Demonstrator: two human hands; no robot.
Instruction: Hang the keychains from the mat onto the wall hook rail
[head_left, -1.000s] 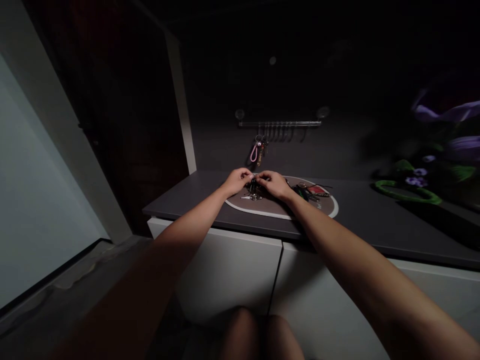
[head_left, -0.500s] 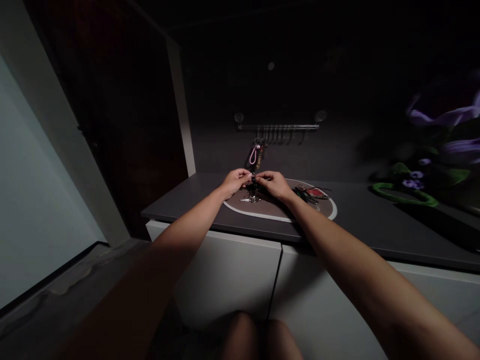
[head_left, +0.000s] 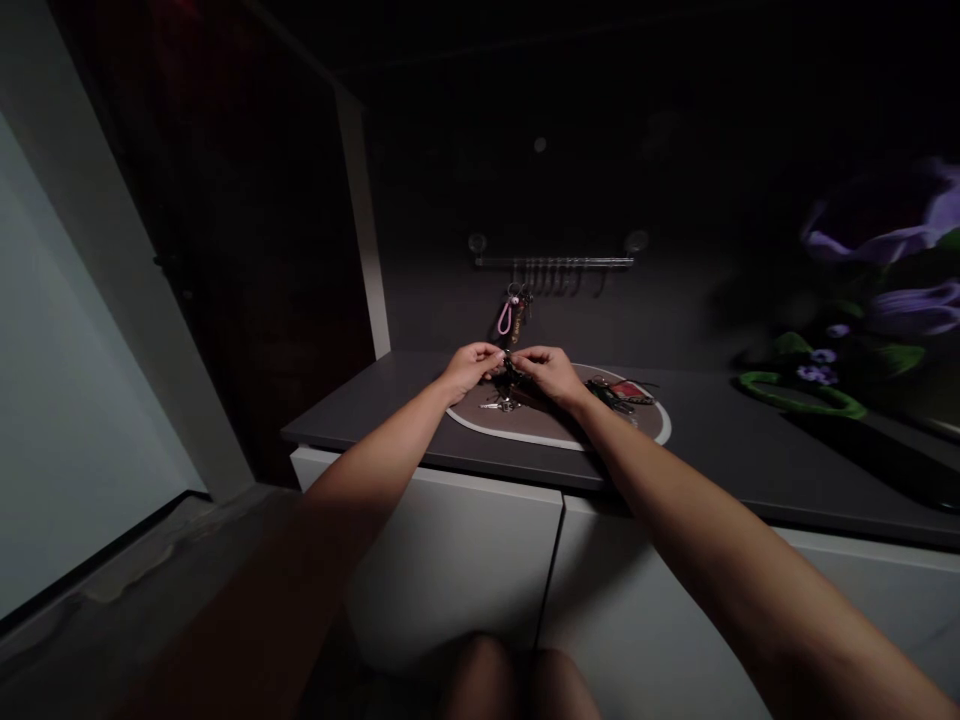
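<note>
My left hand (head_left: 471, 367) and my right hand (head_left: 550, 370) meet over an oval brown tray with a white rim (head_left: 559, 440) on a dark countertop. Both pinch a dark bunch of keys (head_left: 508, 381) held between their fingertips; part of the bunch rests on the tray. A second bunch of keys with a red tag (head_left: 624, 391) lies on the tray to the right of my right hand. On the wall behind, a metal hook rail (head_left: 555, 264) carries a pink loop keychain (head_left: 506, 317) at its left end.
The dark countertop (head_left: 720, 450) tops white cabinet doors (head_left: 450, 560). A green dish with purple flowers (head_left: 806, 392) stands at the right. A white door frame (head_left: 364, 220) and a dark doorway lie to the left. My knees (head_left: 517, 680) show below.
The hands have stayed together on the key bunch and lifted it slightly. The camera has tilted up a little, so the whole scene sits lower in view.
</note>
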